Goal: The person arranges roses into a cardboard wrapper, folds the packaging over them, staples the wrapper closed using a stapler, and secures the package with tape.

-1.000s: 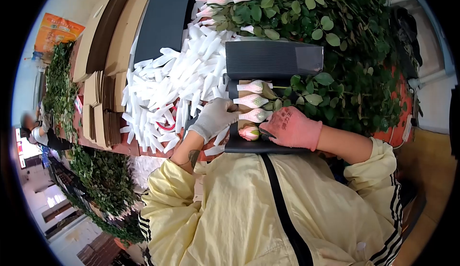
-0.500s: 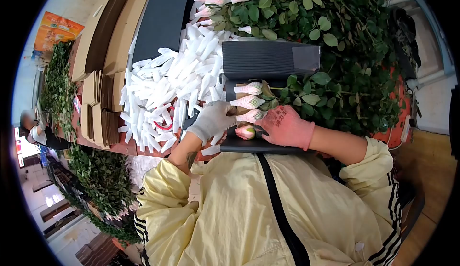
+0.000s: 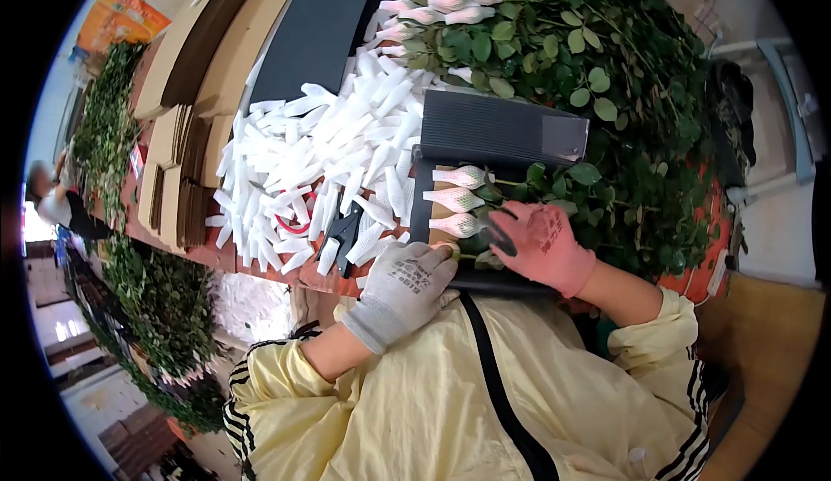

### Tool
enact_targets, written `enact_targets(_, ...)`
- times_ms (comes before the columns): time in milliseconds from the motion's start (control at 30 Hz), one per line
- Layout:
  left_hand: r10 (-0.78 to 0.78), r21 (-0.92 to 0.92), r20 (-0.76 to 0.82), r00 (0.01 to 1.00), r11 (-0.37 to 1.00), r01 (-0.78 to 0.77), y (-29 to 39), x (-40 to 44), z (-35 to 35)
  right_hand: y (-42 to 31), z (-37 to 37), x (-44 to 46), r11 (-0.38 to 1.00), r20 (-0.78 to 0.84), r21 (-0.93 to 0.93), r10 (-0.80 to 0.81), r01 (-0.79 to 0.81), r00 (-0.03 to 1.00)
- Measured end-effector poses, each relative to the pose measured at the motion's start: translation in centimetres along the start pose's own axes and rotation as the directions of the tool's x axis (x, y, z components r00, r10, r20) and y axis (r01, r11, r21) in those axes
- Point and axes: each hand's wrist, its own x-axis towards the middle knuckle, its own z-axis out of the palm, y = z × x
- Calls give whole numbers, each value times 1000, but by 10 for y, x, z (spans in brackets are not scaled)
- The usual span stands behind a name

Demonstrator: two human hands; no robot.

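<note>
Three rose buds in white sleeves (image 3: 459,200) lie in a row on brown card over a black sheet (image 3: 421,195). My left hand (image 3: 407,286), in a grey-white glove, is closed over an unsleeved pink bud below that row and hides most of it. My right hand (image 3: 545,247), in a pink glove with dark fingertips, is just right of the lowest sleeved bud, above the stems, its fingers apart. A ridged black piece (image 3: 502,126) lies beyond the row.
White net sleeves (image 3: 320,148) are heaped at the left, with black-handled scissors (image 3: 345,237) at their near edge. Leafy rose stems (image 3: 623,117) fill the right. Cardboard pieces (image 3: 177,165) and a flat black board (image 3: 316,31) stand farther left. Another person (image 3: 56,204) is at far left.
My left hand has moved from the sleeved buds down over the pink bud and turned its back up. My right hand has lifted slightly and its fingers have spread.
</note>
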Motion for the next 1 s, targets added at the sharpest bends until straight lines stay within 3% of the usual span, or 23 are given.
enact_targets(67, -7, -11, 31, 999, 1000, 8, 3, 0, 2, -2, -5, 6, 988, 208, -103, 136, -117, 969)
enact_targets(100, -4, 12, 32, 999, 1000, 3, 3, 1, 2, -2, 4, 5, 990, 228, -120, 101, -75, 968)
enact_targets(233, -19, 19, 47, 999, 1000, 18, 4, 2, 6, -2, 16, 8, 978, 89, -205, -29, 47, 996)
enact_targets(333, 15, 39, -9, 1000, 999, -15, 3, 1, 5, -7, 18, 15, 982, 55, -142, -118, 125, 991)
enact_targets(467, 3, -67, -22, 1000, 998, -5, 2, 1, 2, -9, 25, 16, 960, 169, -200, -162, 195, 972)
enact_targets(500, 11, -119, 9, 1000, 993, -10, 0, 2, -5, -4, 29, 10, 932, -40, -235, -294, 277, 955)
enact_targets(533, 21, -170, 43, 999, 985, -13, -3, 3, -11, -3, 31, 10, 934, -43, -232, -287, 270, 957)
enact_targets(600, -37, -209, 13, 999, 977, 39, -24, 9, -17, -3, 26, 12, 912, 167, -246, -294, 328, 941)
enact_targets(667, -130, -249, -146, 981, 964, 91, -46, 17, -7, -2, 22, 11, 912, 118, -238, -314, 334, 942)
enact_targets(733, 45, -109, -90, 995, 993, -55, -63, 27, 2, -3, 19, 9, 907, 75, -233, -342, 350, 937)
enact_targets(767, 51, -107, -92, 994, 992, -61, -69, 32, 7, -3, 19, 11, 911, 118, -221, -329, 348, 937)
enact_targets(833, 173, 205, 65, 983, 961, -183, -78, 37, 17, -5, 21, 12, 915, 168, -206, -316, 347, 934)
enact_targets(900, 260, 199, 51, 964, 944, -265, -89, 39, 18, -6, 27, 13, 971, 299, -111, -169, 211, 939)
enact_targets(967, 408, 171, 3, 913, 900, -402, -102, 41, 19, -6, 25, 15, 977, 318, -106, -142, 184, 937)
enact_targets(1000, 410, 168, 7, 912, 899, -405, -105, 39, 19, -6, 24, 15, 983, 336, -101, -110, 152, 935)
